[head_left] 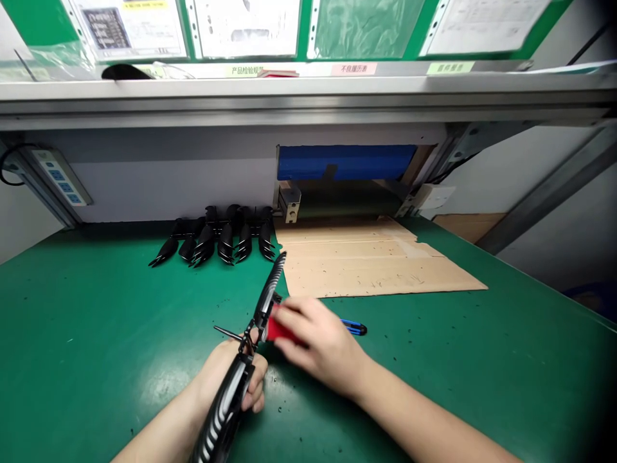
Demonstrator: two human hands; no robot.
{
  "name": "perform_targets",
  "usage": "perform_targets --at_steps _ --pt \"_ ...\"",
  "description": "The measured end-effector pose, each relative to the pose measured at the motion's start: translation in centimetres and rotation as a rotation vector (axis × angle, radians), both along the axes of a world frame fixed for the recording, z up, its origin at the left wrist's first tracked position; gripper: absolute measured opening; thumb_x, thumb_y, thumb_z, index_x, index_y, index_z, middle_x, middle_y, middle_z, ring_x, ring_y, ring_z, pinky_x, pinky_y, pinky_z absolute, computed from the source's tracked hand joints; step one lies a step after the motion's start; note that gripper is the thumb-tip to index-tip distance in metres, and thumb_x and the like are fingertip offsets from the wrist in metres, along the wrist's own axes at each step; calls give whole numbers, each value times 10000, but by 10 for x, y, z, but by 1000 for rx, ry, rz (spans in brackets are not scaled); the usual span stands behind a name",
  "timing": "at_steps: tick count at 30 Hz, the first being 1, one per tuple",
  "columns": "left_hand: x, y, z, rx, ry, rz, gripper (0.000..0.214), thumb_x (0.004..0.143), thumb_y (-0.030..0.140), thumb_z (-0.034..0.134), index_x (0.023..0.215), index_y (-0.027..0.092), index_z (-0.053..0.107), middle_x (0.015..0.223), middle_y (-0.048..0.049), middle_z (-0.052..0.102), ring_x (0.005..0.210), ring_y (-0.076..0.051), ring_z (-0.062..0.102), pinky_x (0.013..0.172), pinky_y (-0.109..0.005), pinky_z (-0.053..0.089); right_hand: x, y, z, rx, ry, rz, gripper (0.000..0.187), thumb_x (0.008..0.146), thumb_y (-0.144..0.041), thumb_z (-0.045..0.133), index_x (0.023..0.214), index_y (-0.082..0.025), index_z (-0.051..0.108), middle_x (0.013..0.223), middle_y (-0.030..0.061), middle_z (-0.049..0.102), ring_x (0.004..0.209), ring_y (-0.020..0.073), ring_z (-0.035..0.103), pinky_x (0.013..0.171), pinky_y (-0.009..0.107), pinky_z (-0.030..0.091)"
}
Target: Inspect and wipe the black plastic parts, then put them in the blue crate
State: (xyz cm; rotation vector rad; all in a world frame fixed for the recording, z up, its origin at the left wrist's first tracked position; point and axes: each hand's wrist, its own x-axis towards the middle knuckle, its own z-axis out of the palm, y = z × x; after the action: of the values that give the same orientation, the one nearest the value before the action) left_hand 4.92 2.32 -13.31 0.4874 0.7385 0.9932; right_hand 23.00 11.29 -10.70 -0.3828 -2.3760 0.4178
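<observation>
My left hand is closed around the middle of a long black plastic part with a joint at its centre. Striped glossy blades run from that joint up and away and down toward me, and a thin black rod juts out to the left. In my right hand, slightly blurred, is a small red tool whose kind I cannot make out. It is pressed against or very close to the part's upper blade. Behind the right hand a blue and black pen-like tool lies on the table, partly hidden.
Several black plastic parts lie in a row at the back of the green table. A flat cardboard sheet lies at back right, before an opening with a blue flap. A metal shelf spans above. Small black scraps dot the table.
</observation>
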Motion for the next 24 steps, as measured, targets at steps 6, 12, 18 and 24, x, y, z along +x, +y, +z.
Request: perform_targets --at_steps 6,12,18,24 --pt "1 1 6 5 -13 41 334 884 423 490 730 149 601 391 33 442 269 -105 385 413 -258 396 3 4 0 -331 168 -39 304 932 -291 502 1220 -200 536 1104 87 529 984 229 523 861 359 469" --pt "2 1 0 4 6 33 386 814 477 580 615 150 530 352 32 426 252 -98 377 394 -251 390 5 1 6 -570 96 139 327 973 -390 441 1150 -171 607 1033 88 570 916 216 546 814 341 478" --pt "1 0 -1 55 21 27 390 858 433 526 1133 160 573 392 55 453 264 -107 374 406 -251 371 13 10 11 -804 203 152 391 947 -489 505 1136 -168 627 1062 84 592 919 222 562 767 320 495" --pt "-14 -5 34 126 197 265 508 861 373 562 1326 188 476 482 55 467 352 -94 377 453 -242 343 26 16 21 -708 -102 213 350 876 -501 634 1068 -209 663 1012 49 602 919 226 569 840 341 470"
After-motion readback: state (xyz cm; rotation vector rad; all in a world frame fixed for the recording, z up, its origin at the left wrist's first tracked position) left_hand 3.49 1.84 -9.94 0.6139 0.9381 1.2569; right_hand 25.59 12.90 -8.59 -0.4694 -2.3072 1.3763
